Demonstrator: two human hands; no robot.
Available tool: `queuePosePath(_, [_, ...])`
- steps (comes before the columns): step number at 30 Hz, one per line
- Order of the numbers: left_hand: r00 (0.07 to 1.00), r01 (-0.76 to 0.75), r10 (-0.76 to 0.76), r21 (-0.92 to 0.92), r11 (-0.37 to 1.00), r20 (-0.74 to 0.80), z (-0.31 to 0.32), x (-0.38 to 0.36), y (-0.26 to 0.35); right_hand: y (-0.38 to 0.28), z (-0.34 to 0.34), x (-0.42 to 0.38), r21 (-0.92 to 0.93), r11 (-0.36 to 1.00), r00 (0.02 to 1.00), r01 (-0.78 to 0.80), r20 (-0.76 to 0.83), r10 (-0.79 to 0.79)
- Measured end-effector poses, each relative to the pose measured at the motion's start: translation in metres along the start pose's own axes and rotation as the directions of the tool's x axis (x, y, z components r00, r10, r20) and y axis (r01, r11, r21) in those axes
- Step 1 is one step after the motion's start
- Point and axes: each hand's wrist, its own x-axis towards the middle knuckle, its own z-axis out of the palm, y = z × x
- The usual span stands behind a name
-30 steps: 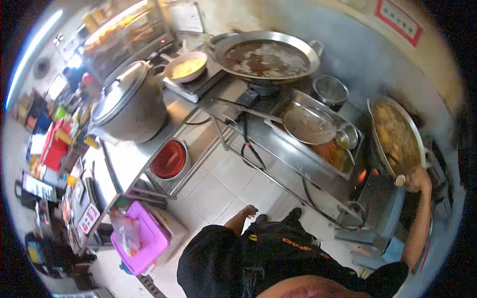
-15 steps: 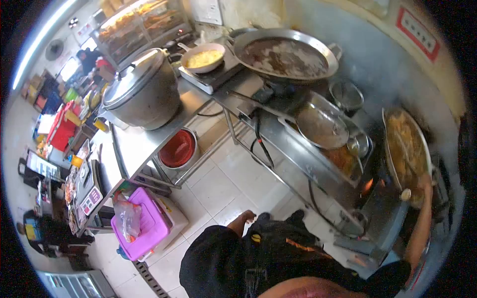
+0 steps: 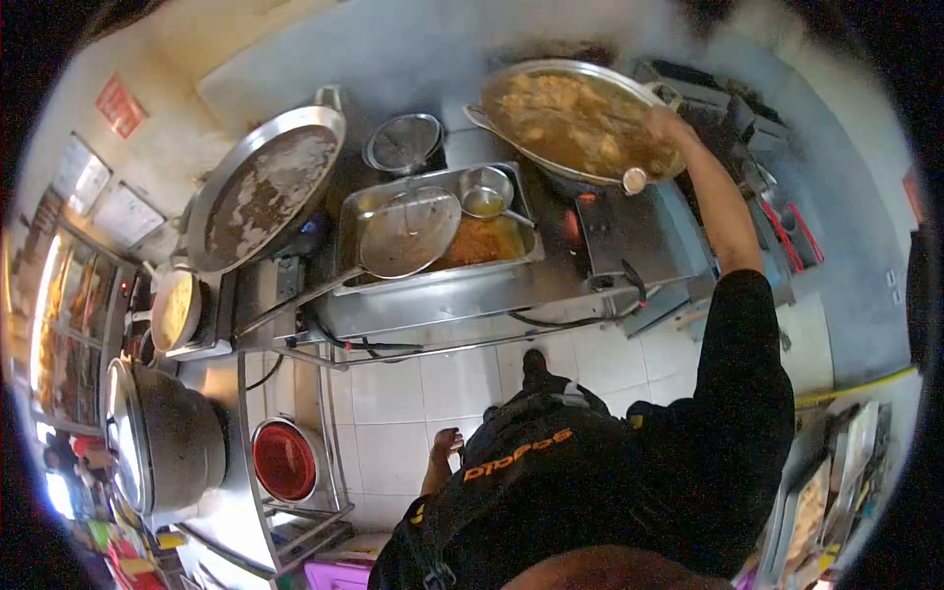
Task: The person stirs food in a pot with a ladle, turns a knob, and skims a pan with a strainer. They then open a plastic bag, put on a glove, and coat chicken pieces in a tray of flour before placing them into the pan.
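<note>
My right hand (image 3: 671,136) reaches over the right rim of a wide wok (image 3: 560,123) of bubbling brown liquid with pieces of food. Its fingers are closed on a long-handled cooking utensil, whose pale round handle end (image 3: 634,180) sticks out at the near rim. The working end of that utensil is hidden in the food. Down beside my body hangs my left hand (image 3: 447,442), fingers loosely curled and apart, with nothing visible in it. Left of the wok, a metal tray (image 3: 359,211) holds a long-handled skimmer (image 3: 408,234) and a small ladle (image 3: 487,194).
A second large wok (image 3: 265,192) of dark liquid stands left, near a strainer pot (image 3: 403,143). A small pan (image 3: 179,310) and a large lidded pot (image 3: 172,438) are further left. Below sits a bucket with red contents (image 3: 283,460). Steam rises at the back.
My view has turned right, bringing the food-filled wok from the right edge to upper centre. My right hand stays at that wok with the utensil; my left hand remains low by my side.
</note>
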Motion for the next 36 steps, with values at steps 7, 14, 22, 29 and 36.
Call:
queuePosePath(7, [0.931,0.333,-0.305,0.129,0.934,-0.2,-0.001,0.038,0.006,0.079,-0.052,-0.048,0.346,0.934,0.996,0.089,-0.042,-0.079])
queuePosePath(14, [0.939,0.319,-0.286,0.174,0.932,-0.19,0.01,0.035,0.042,0.053,-0.169,-0.174,0.326,0.926,0.964,-0.189,-0.12,0.239])
queuePosePath(22, [0.978,0.204,-0.208,0.216,0.955,-0.003,-0.009,0.057,0.058,0.013,-0.221,-0.232,-0.174,0.958,0.968,-0.227,0.068,0.242])
queuePosePath(29, [0.946,0.322,-0.311,0.155,0.934,-0.09,-0.01,0.054,0.078,-0.008,-0.144,-0.22,-0.119,0.986,0.984,-0.118,-0.144,0.1])
queuePosePath(36, [0.913,0.375,-0.339,0.141,0.916,-0.225,-0.017,0.042,0.053,0.0,-0.059,-0.157,-0.045,0.987,0.985,-0.155,-0.09,0.15])
